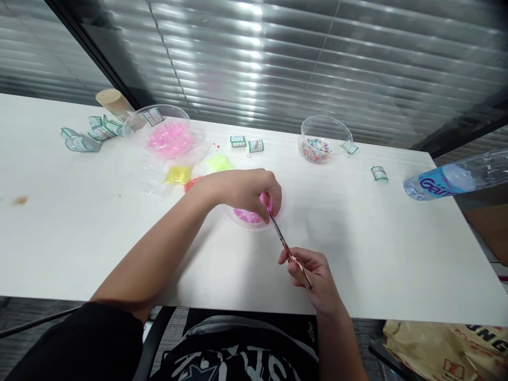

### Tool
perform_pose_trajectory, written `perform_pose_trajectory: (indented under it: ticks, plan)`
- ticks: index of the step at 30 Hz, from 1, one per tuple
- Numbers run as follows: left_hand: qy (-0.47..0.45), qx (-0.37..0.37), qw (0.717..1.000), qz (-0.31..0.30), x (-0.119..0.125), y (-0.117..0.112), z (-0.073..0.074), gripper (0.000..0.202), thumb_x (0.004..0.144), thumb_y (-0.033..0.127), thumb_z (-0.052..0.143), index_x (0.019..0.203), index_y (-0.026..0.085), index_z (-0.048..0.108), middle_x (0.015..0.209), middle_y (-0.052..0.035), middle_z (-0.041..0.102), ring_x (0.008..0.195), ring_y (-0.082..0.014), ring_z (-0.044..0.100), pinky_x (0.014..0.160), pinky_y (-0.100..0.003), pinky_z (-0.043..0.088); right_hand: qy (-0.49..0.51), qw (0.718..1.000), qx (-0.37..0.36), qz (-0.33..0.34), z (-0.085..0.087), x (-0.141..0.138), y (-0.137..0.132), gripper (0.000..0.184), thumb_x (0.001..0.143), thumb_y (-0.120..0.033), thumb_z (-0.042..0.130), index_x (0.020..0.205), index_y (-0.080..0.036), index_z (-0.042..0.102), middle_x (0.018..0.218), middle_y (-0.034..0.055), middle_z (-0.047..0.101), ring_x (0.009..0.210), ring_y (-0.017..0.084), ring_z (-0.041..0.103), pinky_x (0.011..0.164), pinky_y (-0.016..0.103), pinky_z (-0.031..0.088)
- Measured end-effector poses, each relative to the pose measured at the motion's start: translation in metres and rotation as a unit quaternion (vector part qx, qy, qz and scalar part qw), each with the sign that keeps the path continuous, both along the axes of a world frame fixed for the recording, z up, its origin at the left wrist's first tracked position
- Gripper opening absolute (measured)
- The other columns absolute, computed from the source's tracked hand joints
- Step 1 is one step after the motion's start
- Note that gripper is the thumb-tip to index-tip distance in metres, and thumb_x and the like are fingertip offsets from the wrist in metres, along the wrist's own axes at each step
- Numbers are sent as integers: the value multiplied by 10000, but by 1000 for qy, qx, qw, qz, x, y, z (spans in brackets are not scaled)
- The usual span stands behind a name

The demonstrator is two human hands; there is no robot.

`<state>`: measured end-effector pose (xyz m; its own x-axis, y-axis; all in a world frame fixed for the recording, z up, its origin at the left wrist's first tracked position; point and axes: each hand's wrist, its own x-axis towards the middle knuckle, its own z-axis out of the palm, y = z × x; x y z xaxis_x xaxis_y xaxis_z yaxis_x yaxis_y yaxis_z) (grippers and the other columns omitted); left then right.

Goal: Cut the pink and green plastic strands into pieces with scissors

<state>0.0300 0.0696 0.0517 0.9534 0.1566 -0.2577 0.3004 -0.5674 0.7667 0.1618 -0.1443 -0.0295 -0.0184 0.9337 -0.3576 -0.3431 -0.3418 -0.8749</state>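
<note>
My right hand [315, 272] grips copper-handled scissors [282, 239] by the loops, with the blades pointing up and left. The blade tips meet the fingertips of my left hand [250, 189], which pinches a small pink clear packet [266, 201]. Under my left hand is a shallow clear round dish [256, 228] with more pink material [246, 216] in it, partly hidden by the hand. Just beyond my left wrist lie a yellow packet [178, 174], a lime-yellow packet [219, 163] and a red packet [193, 183], the red one partly covered.
A clear bowl [325, 123] holds multicoloured beads at the back. Another clear container [180, 112] stands by bright pink packets [170, 138]. Curled paper labels [256, 145] lie scattered. At right is a plastic bottle [440, 182]; at back left, a wooden-topped jar [111, 98].
</note>
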Motion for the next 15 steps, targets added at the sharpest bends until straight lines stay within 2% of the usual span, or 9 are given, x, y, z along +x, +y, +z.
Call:
perform_pose_trajectory:
  ticks: [9, 15]
  plan:
    - [10, 45, 998, 31, -9, 7, 5, 139, 728, 195, 674, 847, 215, 741, 890, -17, 707, 874, -166, 612, 716, -236, 427, -43, 998, -19, 35, 13, 9, 15, 412, 747, -528, 713, 721, -133, 599, 551, -76, 221, 477, 29, 144, 432, 214, 109]
    - [-12, 59, 997, 47, -13, 9, 12, 128, 763, 210, 655, 856, 211, 744, 888, -11, 709, 857, -153, 613, 752, -249, 434, -87, 992, -42, 76, 26, 19, 27, 396, 797, -512, 665, 698, -141, 570, 570, -69, 236, 481, 34, 155, 441, 232, 115]
